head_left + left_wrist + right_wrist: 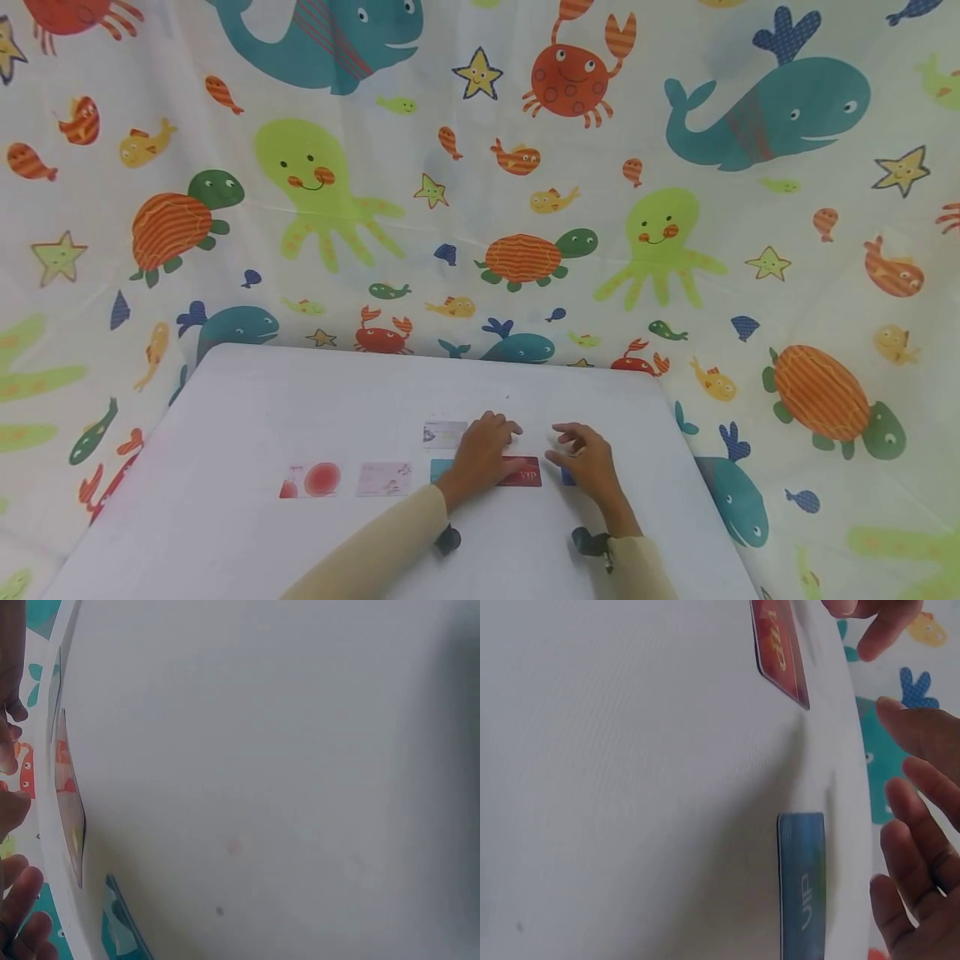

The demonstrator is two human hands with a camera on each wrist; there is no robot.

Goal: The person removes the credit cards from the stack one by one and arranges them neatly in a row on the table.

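Over the red VIP card point(528, 472) and a teal card point(440, 468), my left hand point(486, 450) hovers with relaxed, slightly bent fingers, holding nothing. It partly covers both cards and the right end of a whitish card point(442, 434) behind them. My right hand point(591, 465) is above a blue card point(567, 477), its thumb and fingers apart with nothing between them. In the right wrist view the blue card point(804, 885) shows VIP lettering and lies flat, apart from the fingers point(911, 847). In the left wrist view a teal card point(124, 926) appears at the bottom.
Left of my hands, a pale pink card point(384, 479) and a white card with a red circle point(311, 481) lie on the white table point(187, 517). Behind the table's far edge hangs a curtain point(480, 183) printed with sea animals.
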